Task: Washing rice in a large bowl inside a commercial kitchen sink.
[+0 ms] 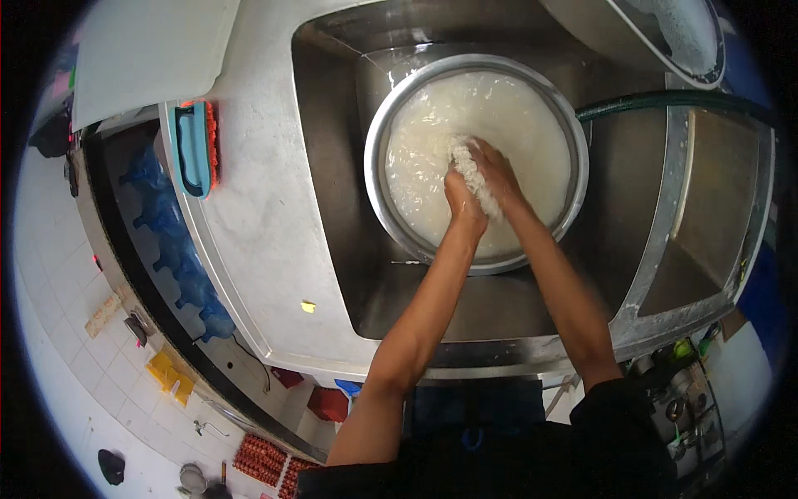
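Observation:
A round metal basin (376,166) full of cloudy, whitish water stands in the steel sink (490,306). Over its middle, my left hand (462,201) and my right hand (499,179) come together, palms facing, with a clump of wet white rice (470,173) pressed between them. The left fingers are partly hidden by the rice and the water; the right hand is slightly blurred. Both forearms reach in over the basin's near rim.
A green hose (640,103) runs to the basin's right side. At the top right is a pale bucket (594,33) with suds. Left of the sink, a blue scrub brush (192,150) with orange bristles and a small yellow scrap (308,307) lie on the steel counter (258,183).

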A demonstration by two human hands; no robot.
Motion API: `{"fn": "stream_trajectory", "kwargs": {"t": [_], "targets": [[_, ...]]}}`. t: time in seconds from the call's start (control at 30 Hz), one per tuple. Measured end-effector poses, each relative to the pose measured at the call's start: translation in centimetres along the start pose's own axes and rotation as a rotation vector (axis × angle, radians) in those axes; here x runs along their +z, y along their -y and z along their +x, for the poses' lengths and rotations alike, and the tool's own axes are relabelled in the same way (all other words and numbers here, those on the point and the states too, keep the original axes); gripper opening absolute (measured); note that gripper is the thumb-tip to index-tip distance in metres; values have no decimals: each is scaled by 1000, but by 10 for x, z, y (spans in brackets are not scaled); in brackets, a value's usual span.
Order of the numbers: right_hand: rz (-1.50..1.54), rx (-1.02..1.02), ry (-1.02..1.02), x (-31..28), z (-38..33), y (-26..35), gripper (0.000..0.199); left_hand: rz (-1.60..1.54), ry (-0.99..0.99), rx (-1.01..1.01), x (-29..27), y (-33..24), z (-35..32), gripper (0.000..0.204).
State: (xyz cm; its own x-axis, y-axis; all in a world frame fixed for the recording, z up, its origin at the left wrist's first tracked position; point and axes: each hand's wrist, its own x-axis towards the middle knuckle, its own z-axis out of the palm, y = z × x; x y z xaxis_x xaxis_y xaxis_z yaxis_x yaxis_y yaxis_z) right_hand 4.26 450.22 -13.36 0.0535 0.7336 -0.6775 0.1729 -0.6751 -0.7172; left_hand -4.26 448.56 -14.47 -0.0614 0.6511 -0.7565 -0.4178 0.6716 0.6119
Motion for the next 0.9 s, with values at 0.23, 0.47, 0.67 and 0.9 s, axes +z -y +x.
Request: {"fn": "stream_trajectory", "kwargs": {"t": [0.23, 0.47, 0.67, 0.9], "targets": [[193, -69, 5, 2, -13, -23, 56, -66, -188, -25, 19, 22, 7, 39], [512, 283, -30, -6, -37, -13, 56, 186, -6, -187, 38, 17, -1, 40], [-201, -92, -266, 0, -12, -29, 37, 460, 117, 382, -3, -8, 42, 24], [-915, -633, -406, -24, 31, -45, 27, 1365, 278, 1057, -11, -10, 58, 55]]}}
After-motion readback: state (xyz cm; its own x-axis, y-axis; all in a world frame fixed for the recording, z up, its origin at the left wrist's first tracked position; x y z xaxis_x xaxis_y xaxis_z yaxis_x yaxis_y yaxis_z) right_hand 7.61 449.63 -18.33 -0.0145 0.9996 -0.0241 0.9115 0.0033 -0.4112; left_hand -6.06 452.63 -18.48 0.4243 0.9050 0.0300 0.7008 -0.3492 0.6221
